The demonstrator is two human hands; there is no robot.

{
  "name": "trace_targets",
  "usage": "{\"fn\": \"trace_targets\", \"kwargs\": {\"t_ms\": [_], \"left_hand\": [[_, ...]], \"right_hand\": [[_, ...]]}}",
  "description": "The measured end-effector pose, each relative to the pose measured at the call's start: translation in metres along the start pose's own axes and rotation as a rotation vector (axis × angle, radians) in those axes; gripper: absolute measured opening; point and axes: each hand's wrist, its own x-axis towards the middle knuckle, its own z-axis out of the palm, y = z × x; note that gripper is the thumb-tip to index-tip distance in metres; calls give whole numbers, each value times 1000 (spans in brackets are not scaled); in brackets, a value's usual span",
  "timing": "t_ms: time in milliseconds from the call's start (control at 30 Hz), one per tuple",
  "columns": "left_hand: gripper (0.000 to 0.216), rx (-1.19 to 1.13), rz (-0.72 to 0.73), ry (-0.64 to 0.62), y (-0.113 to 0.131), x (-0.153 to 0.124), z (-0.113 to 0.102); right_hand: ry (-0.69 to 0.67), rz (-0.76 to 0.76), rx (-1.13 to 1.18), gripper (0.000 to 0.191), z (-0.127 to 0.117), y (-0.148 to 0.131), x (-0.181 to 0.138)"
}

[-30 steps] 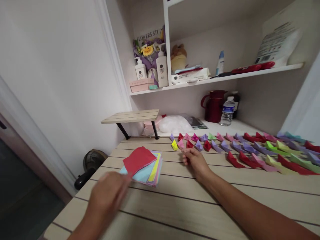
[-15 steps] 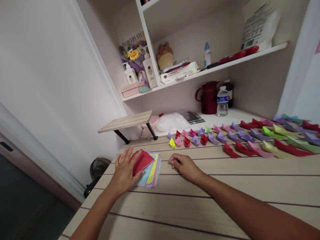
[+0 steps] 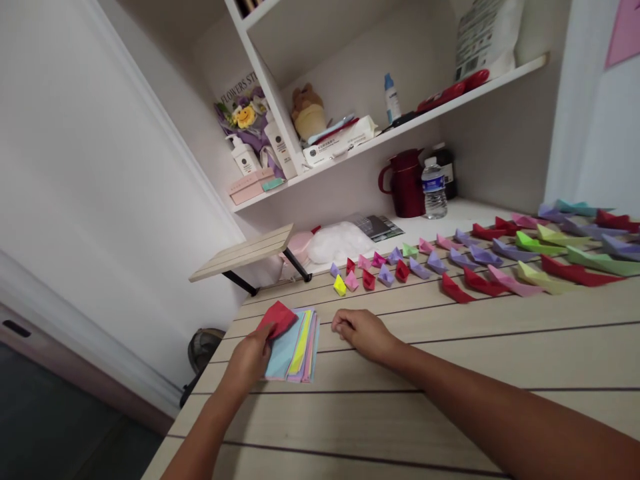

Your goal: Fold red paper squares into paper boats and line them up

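My left hand [image 3: 250, 355] pinches a sheet of red paper [image 3: 278, 319] between thumb and fingers. The red sheet is above the far left part of a fanned stack of coloured paper [image 3: 286, 353], with light blue on top and yellow, pink and purple edges showing at its right. To the right of the stack my right hand [image 3: 364, 333] rests on the table, fingers curled in and closed. Nothing shows in it. Beyond both hands stand small folded paper boats, among them a yellow one [image 3: 340, 285] and a red one [image 3: 369, 279].
More paper boats [image 3: 510, 281] run in rows along the right of the slatted table [image 3: 400, 427]. A small wooden stand [image 3: 245, 252] is at the back left. Behind are a white fluffy bundle [image 3: 340, 241], a red jug [image 3: 406, 183] and a water bottle [image 3: 434, 189], under a shelf [image 3: 420, 125].
My left hand, spread over the red sheet before, has closed on it and shifted it a little to the left, baring more light blue paper. My right hand stays curled in about the same place.
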Motion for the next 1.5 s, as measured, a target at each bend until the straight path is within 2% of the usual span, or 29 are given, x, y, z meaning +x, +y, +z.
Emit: {"fn": "trace_targets", "kwargs": {"t_ms": [100, 200, 333, 400, 500, 600, 700, 767, 867, 967, 1100, 1167, 1267, 1333, 1400, 1500], "left_hand": [[30, 111, -66, 14, -2, -1, -12], [27, 235, -115, 37, 0, -2, -35], [28, 321, -145, 31, 18, -2, -61], [27, 320, -155, -8, 33, -2, -63], [27, 251, -120, -83, 54, -5, -53], [31, 108, -41, -131, 62, -6, -43], [41, -73, 30, -112, 47, -3, -44], [53, -176, 48, -42, 30, -2, -50], [47, -306, 108, 27, 10, -6, -55], [34, -418, 189, -2, 6, -16, -49], [39, -516, 210, -70, 7, -26, -37], [41, -516, 180, -31, -4, -24, -34], [45, -422, 71, 123, -37, -20, -27], [47, -308, 15, 192, -61, -21, -13], [64, -209, 11, 210, -79, -27, 6], [82, -119, 57, 211, -90, -37, 30]], "right_hand": [[-6, -5, -33, 22, -2, -4, -1], [-8, -11, -72, 22, -3, -7, -1], [-15, -16, -114, 22, -3, -8, -1], [-19, -14, -128, 21, -4, -9, -1], [-26, -14, -141, 21, -5, -10, -1], [-35, -13, -151, 21, -6, -11, -2], [-41, -11, -161, 21, -7, -11, -2], [-43, -11, -166, 20, -7, -11, -3], [-47, -13, -170, 20, -6, -11, -2], [-45, -14, -173, 20, -6, -11, -3], [-42, -15, -177, 20, -6, -12, -3], [-44, -19, -181, 21, -7, -12, -3], [-44, -22, -189, 21, -6, -11, -3], [-44, -26, -196, 21, -5, -10, -3], [-44, -32, -202, 22, -5, -10, -3], [-45, -43, -206, 22, -4, -8, -2]]}}
